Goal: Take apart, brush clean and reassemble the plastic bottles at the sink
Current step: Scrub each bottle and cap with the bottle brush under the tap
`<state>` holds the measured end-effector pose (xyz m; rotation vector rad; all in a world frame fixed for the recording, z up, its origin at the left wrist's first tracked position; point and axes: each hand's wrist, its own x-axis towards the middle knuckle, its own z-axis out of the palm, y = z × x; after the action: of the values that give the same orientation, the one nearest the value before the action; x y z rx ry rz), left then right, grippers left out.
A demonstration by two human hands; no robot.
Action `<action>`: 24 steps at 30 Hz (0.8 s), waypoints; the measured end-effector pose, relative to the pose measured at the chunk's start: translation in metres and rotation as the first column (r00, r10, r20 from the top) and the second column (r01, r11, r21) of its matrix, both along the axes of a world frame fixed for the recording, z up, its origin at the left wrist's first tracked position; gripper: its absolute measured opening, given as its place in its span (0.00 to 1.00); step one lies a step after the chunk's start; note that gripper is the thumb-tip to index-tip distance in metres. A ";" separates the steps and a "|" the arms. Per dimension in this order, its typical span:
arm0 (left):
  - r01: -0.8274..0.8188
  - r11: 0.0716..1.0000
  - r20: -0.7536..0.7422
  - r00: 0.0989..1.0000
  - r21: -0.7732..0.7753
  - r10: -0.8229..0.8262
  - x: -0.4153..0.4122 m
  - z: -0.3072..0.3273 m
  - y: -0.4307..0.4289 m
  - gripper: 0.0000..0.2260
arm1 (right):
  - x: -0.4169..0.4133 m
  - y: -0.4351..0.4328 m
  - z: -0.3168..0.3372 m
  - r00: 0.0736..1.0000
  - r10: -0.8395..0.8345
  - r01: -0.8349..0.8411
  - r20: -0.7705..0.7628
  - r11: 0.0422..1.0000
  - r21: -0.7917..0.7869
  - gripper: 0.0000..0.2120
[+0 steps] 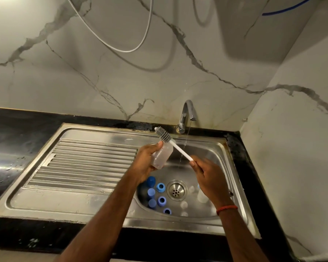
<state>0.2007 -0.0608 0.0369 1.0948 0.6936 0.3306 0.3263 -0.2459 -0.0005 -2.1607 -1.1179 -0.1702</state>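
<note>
Head view, mid-frame over the sink (pixel 95 133): left hand (pixel 146 162) grip wrapped round the bottle (pixel 164 155), right hand (pixel 206 175) grip pinching the brush (pixel 175 145) by its handle end. Wet plastic probably, so a hard jab could drop it onto the blue caps (pixel 160 187).

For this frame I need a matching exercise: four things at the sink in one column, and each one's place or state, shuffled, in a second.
1. clear plastic bottle
2. white-handled brush with grey bristles
3. blue plastic rings
4. chrome tap

A. running a thin stream of water
B. held in the left hand
C. lying in the steel sink basin
D. handle end pinched by the right hand

Pairs: 1-B, 2-D, 3-C, 4-A
</note>
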 end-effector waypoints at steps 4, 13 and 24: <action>-0.026 0.999 -0.012 1.000 0.036 0.027 0.001 -0.008 -0.005 0.31 | 0.006 -0.015 -0.011 0.997 -0.027 0.029 -0.068 0.999 0.019 0.16; -0.063 0.969 0.054 0.997 0.240 0.052 0.009 -0.007 -0.005 0.21 | -0.006 0.003 0.011 0.998 -0.016 0.021 -0.056 0.994 0.103 0.12; -0.161 0.987 0.204 0.966 -0.016 0.161 -0.002 0.000 0.005 0.31 | -0.004 -0.018 -0.009 0.990 -0.050 0.066 -0.134 0.991 0.114 0.12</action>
<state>0.1990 -0.0554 0.0374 0.9907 0.5988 0.5754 0.3219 -0.2641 -0.0097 -2.0689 -0.9477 -0.1159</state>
